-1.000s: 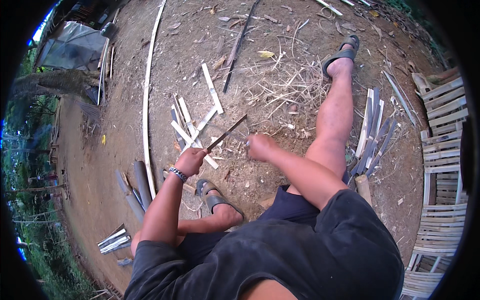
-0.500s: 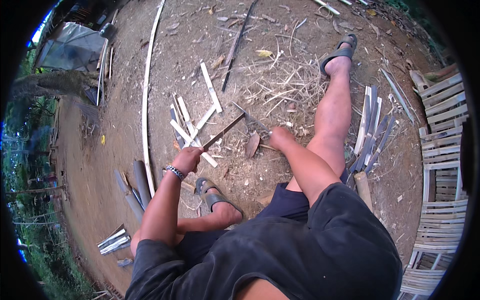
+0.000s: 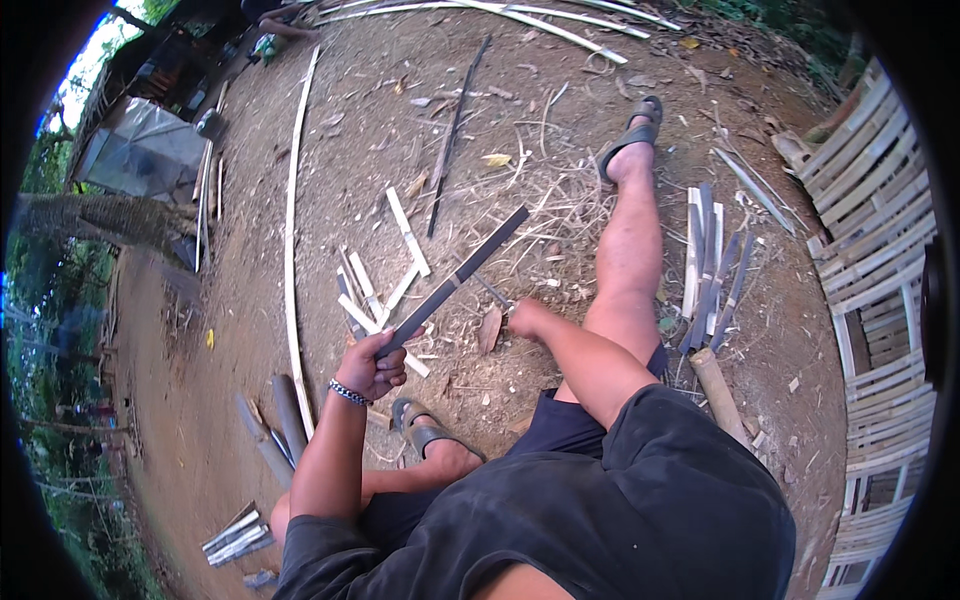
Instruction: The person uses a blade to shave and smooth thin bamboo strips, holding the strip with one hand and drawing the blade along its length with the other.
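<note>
My left hand [image 3: 368, 368] is closed around the lower end of a bamboo strip [image 3: 480, 252]. The strip slants up to the right, its dark broad face showing and a paler band across it. A knife [image 3: 491, 290] is gripped in my right hand [image 3: 528, 318]; its thin blade points up and left, just below the strip. Whether blade and strip touch I cannot tell. Pale split strips [image 3: 407, 232] lie on the ground beyond my left hand. A brown dry leaf [image 3: 490, 328] lies beside my right hand.
Curly shavings [image 3: 570, 200] are heaped near my outstretched leg. Cut strips [image 3: 710, 265] are bundled at the right, above a bamboo piece [image 3: 720, 395]. A slatted bamboo bench [image 3: 880, 300] stands far right. One long pale strip [image 3: 292, 200] runs along the left; dark bamboo pieces [image 3: 290, 415] lie nearer.
My left hand has turned and raised the bamboo strip, so its dark face now shows. My right hand with the knife sits lower, away from the strip's far end. The view has shifted.
</note>
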A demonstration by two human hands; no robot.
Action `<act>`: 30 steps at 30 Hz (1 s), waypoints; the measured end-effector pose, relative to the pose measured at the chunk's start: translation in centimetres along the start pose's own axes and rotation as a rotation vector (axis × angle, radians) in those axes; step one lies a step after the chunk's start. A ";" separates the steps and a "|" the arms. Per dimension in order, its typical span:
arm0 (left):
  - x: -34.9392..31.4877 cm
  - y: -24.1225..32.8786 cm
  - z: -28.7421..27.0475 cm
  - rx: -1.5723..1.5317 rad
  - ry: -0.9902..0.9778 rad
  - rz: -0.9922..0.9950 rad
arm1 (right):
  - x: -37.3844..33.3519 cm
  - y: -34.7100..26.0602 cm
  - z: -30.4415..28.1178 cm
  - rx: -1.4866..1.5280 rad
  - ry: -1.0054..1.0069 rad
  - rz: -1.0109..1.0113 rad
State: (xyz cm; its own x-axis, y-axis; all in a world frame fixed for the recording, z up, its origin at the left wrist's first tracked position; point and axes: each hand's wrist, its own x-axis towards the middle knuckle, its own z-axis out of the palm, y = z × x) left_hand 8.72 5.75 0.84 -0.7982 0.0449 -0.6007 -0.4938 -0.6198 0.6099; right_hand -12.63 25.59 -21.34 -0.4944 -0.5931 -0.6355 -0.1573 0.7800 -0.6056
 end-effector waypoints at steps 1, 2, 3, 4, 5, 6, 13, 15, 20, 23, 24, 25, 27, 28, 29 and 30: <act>0.2 0.1 0.9 0.007 0.005 -0.001 | -0.1 0.2 0.1 -0.148 0.041 -0.103; 0.4 0.2 1.8 0.001 -0.027 0.003 | -0.1 0.4 0.2 -0.210 0.043 -0.132; 0.7 0.3 2.7 -0.005 -0.061 0.004 | -0.1 0.6 0.4 -0.278 0.027 -0.139; 0.9 0.5 3.6 -0.013 -0.098 0.012 | -0.1 0.9 0.6 -0.269 0.030 -0.115; 1.2 0.6 4.6 0.054 -0.121 0.040 | 0.0 1.0 0.8 -0.256 0.025 -0.081; 1.5 0.7 5.5 0.119 -0.145 0.071 | -0.1 1.1 1.1 -0.204 0.046 -0.045; 3.7 0.1 12.6 0.237 -0.217 0.204 | -3.1 -0.5 0.8 -0.322 -0.027 -0.153; 4.5 -0.7 14.5 0.337 -0.200 0.279 | -4.1 -0.8 0.6 -0.310 -0.064 -0.125; 6.2 -2.0 18.5 0.519 -0.187 0.335 | -5.3 -0.4 0.7 -0.200 -0.073 -0.087; 7.2 -2.9 20.3 0.649 -0.160 0.341 | -5.3 0.0 0.8 -0.049 -0.096 -0.136; 7.4 -3.4 20.9 0.716 -0.142 0.371 | -5.2 0.1 0.7 -0.028 -0.076 -0.134; 7.8 -3.9 21.4 0.708 -0.140 0.361 | -5.2 0.2 0.6 -0.015 -0.059 -0.136; 8.5 -4.8 22.7 0.673 -0.165 0.359 | -5.2 0.4 0.3 -0.018 -0.034 -0.134; 8.9 -5.1 23.4 0.695 -0.153 0.331 | -5.2 0.5 0.1 -0.027 -0.021 -0.129; 9.5 -5.4 24.4 0.723 -0.161 0.340 | -5.4 0.6 -0.1 -0.043 -0.010 -0.121; 10.3 -5.8 25.6 0.751 -0.169 0.349 | -5.5 0.7 -0.3 -0.061 -0.002 -0.115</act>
State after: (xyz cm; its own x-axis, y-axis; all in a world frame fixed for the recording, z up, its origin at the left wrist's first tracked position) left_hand -5.50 29.83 4.35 -0.9590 0.1010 -0.2649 -0.2595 0.0632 0.9637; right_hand -10.28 29.49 -18.13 -0.4680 -0.6800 -0.5644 -0.2650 0.7173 -0.6444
